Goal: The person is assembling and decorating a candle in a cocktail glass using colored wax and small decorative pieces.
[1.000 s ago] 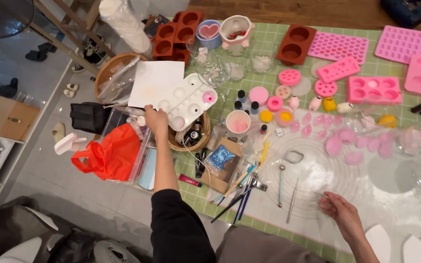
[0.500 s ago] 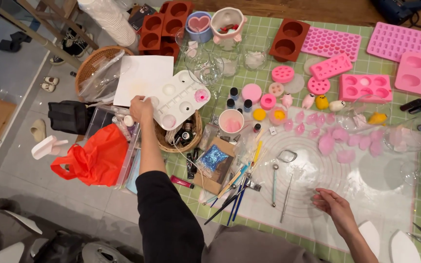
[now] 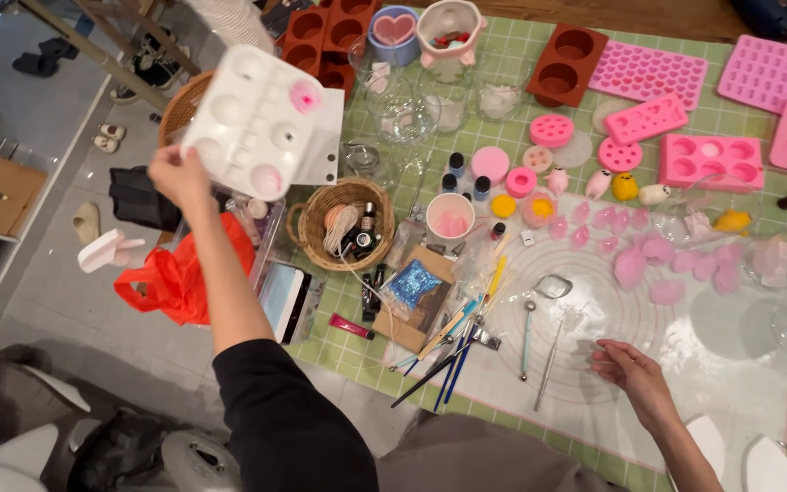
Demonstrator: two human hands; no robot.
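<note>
Left hand (image 3: 178, 173) grips the corner of a white moulded tray (image 3: 257, 123) with round wells, two tinted pink; since the earlier frames the tray has risen off the wicker basket (image 3: 339, 223) and tilts above the table's left edge. Right hand (image 3: 632, 374) rests open, fingers loosely curled, on the clear mat (image 3: 712, 364). An orange plastic bag (image 3: 170, 273) lies lower left; a brown card packet with blue glitter (image 3: 414, 284) sits beside the brushes (image 3: 453, 351). The basket holds twine and small bottles; a white cup (image 3: 451, 217) holds pink liquid.
</note>
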